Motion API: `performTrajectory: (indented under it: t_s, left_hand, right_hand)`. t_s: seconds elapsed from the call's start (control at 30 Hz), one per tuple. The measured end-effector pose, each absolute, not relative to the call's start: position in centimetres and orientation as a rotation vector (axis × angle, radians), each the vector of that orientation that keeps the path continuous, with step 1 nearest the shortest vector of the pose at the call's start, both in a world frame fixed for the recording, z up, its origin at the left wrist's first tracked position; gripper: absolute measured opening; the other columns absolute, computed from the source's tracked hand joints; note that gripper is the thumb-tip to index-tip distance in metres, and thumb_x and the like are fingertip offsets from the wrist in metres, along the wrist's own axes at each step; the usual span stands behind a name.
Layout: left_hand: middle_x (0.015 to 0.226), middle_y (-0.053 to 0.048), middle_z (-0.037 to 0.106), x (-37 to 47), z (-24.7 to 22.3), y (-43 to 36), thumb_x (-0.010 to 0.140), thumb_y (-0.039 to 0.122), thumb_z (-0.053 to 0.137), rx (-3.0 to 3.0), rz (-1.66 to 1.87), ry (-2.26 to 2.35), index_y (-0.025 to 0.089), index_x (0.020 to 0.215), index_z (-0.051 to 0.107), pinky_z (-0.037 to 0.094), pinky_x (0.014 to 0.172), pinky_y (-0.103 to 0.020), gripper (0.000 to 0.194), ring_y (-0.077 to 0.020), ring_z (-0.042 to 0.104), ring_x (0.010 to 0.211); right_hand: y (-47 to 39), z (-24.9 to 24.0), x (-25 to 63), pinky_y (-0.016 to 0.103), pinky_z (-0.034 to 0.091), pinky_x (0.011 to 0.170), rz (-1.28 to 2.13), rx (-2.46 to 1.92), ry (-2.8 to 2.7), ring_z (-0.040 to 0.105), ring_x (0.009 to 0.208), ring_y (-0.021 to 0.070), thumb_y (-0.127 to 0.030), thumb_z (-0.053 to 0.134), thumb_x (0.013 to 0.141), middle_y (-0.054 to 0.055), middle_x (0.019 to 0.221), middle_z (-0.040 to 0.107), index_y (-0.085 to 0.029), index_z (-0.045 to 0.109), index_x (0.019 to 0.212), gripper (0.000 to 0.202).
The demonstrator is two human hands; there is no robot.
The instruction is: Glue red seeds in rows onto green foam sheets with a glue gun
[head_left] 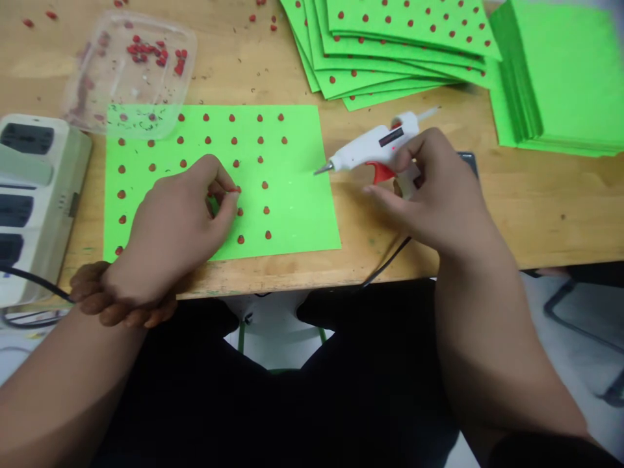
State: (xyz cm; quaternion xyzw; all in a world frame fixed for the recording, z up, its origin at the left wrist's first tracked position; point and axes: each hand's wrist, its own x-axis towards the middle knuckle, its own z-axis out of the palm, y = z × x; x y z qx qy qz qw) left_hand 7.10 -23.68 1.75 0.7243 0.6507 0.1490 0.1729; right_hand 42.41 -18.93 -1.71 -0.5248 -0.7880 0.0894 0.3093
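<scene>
A green sheet lies on the table with rows of small red, dark-edged pieces, which look like ladybirds. Over its middle, my left hand is closed in a pinch. A small red piece shows at its fingertips, at the level of a row on the sheet. My right hand grips the handle of a white hot glue gun with a red trigger. The thumb stands off the handle, below the trigger. The gun's metal nozzle points left, above the sheet's right edge.
A clear plastic tub with loose red pieces overlaps the sheet's upper left corner. A white power strip stands at left. Behind are a stack of dotted green sheets and a pile of plain green sheets. A black cord crosses the table's front edge.
</scene>
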Motion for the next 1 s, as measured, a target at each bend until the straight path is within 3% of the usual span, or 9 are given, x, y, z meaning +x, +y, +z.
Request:
performTrajectory:
  t_s: [0.07, 0.23, 0.47, 0.7, 0.9, 1.0]
  left_hand:
    - [0.102, 0.002, 0.078, 7.2, 1.8, -23.6, 0.104, 0.037, 0.058, 2.050, 0.426, 1.848, 0.026, 0.107, 0.062, 0.044, 0.073, -0.041, 0.011, -0.0191, 0.064, 0.077]
    - [0.104, 0.004, 0.077, 7.4, 2.1, -23.6, 0.106, 0.037, 0.056, 2.053, 0.398, 1.866, 0.026, 0.110, 0.066, 0.043, 0.075, -0.039, 0.015, -0.0176, 0.064, 0.078]
    - [0.095, 0.003, 0.078, 7.1, 1.4, -23.3, 0.103, 0.038, 0.059, 2.075, 0.449, 1.924, 0.029, 0.106, 0.065, 0.042, 0.068, -0.039, 0.011, -0.0195, 0.065, 0.070]
    - [0.088, 0.000, 0.075, 6.9, 0.4, -23.0, 0.097, 0.034, 0.064, 2.061, 0.575, 1.953, 0.029, 0.099, 0.061, 0.039, 0.064, -0.039, 0.006, -0.0223, 0.065, 0.067]
    - [0.085, 0.001, 0.074, 7.2, 0.6, -22.9, 0.094, 0.032, 0.068, 1.991, 0.636, 2.005, 0.028, 0.096, 0.060, 0.042, 0.061, -0.036, 0.009, -0.0204, 0.068, 0.068]
    - [0.084, 0.001, 0.075, 7.5, 0.8, -22.7, 0.093, 0.031, 0.070, 2.013, 0.704, 2.003, 0.028, 0.095, 0.064, 0.048, 0.066, -0.036, 0.007, -0.0201, 0.070, 0.071]
  right_hand:
    - [-18.3, -3.1, 42.9, 0.038, 0.042, 0.062, 0.185, -1.494, -1.993, 0.057, 0.068, 0.0216, -0.044, 0.090, 0.080, 0.001, 0.086, 0.067, -0.031, 0.052, 0.102, 0.045]
    - [-17.5, -4.5, 42.7, 0.039, 0.040, 0.064, 0.037, -1.687, -1.955, 0.053, 0.068, 0.0229, -0.034, 0.091, 0.077, 0.001, 0.082, 0.065, -0.031, 0.055, 0.102, 0.044]
    - [-18.1, -1.5, 41.0, 0.048, 0.051, 0.089, 0.094, -1.732, -2.118, 0.067, 0.089, 0.0321, -0.039, 0.077, 0.092, 0.008, 0.091, 0.071, -0.029, 0.060, 0.100, 0.022]
    - [-19.5, 1.4, 40.1, 0.051, 0.055, 0.087, 0.077, -1.944, -2.051, 0.073, 0.099, 0.0400, -0.041, 0.073, 0.096, 0.012, 0.093, 0.076, -0.026, 0.072, 0.106, 0.018]
    - [-20.9, 1.4, 38.4, 0.048, 0.054, 0.098, 0.274, -1.512, -2.152, 0.074, 0.105, 0.0329, -0.031, 0.064, 0.103, 0.009, 0.108, 0.081, -0.024, 0.076, 0.103, 0.014]
    - [-21.6, 0.8, 37.0, 0.048, 0.052, 0.104, 0.428, -1.315, -2.353, 0.072, 0.120, 0.0335, -0.025, 0.058, 0.107, 0.012, 0.126, 0.082, -0.020, 0.080, 0.116, 0.025]
